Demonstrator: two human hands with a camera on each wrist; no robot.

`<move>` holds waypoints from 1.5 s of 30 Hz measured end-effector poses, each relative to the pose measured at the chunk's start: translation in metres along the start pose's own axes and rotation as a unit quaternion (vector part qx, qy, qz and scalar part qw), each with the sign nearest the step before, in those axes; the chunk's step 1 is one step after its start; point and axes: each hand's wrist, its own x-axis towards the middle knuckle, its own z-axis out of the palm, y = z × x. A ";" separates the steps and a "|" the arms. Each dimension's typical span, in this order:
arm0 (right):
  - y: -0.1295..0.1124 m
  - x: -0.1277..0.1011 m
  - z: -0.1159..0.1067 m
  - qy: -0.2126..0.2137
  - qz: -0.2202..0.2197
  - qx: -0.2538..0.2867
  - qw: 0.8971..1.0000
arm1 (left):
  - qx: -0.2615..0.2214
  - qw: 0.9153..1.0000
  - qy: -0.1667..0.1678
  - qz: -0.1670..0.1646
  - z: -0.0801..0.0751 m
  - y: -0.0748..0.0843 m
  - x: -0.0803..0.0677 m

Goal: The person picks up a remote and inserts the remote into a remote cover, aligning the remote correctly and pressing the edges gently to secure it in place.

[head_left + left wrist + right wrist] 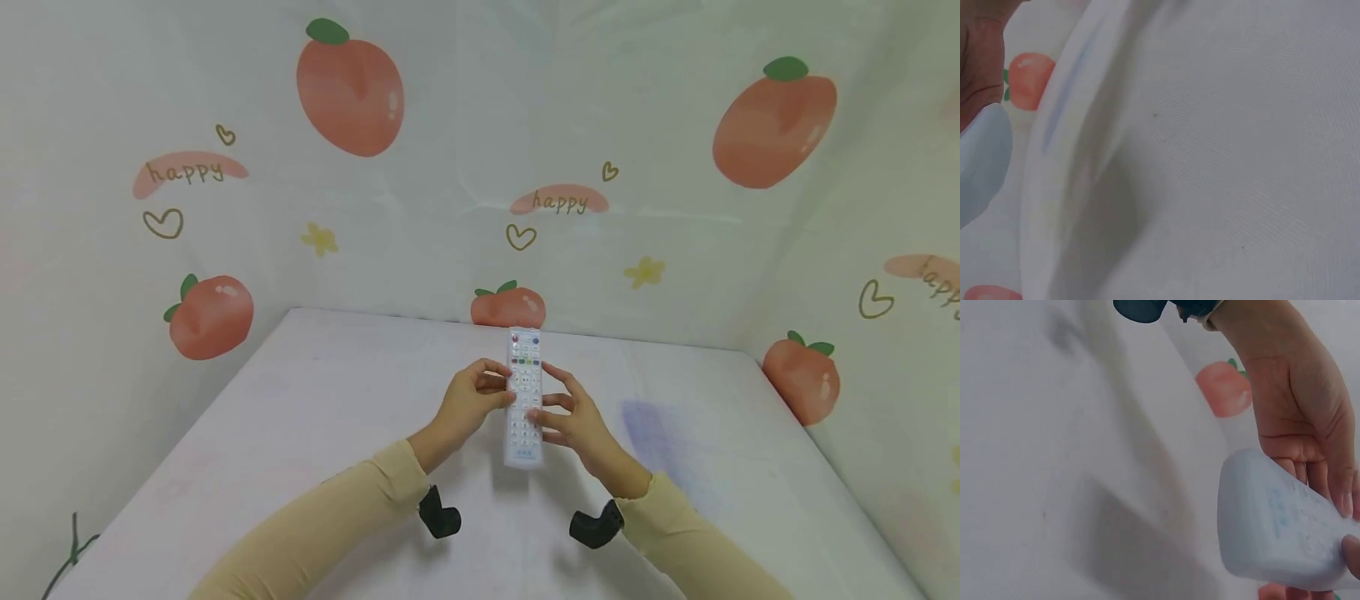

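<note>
Both hands hold a white remote control [524, 392] upright above the table, its button side facing the head camera. The left hand [467, 407] grips its left edge, thumb on the front near mid-height. On the opposite edge, the right hand [583, 427] holds it with the thumb over the lower buttons and the fingers spread along the side. A rounded lower end of the remote [984, 165] shows at the left of the left wrist view. In the right wrist view, that end of the remote [1279, 525] appears large, with blurred blue lettering.
A white cloth-covered table [360, 367] lies beneath, with a faint purple stain [656, 437] on the right. Behind it hangs a white backdrop [450, 167] printed with fruit and hearts. Black wrist devices [439, 512] sit by both cuffs. A dark green cord [73, 550] shows at lower left.
</note>
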 end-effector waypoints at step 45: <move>0.045 0.024 0.008 0.026 0.120 -0.098 0.988 | 0.047 0.978 0.013 -0.204 0.012 -0.049 0.021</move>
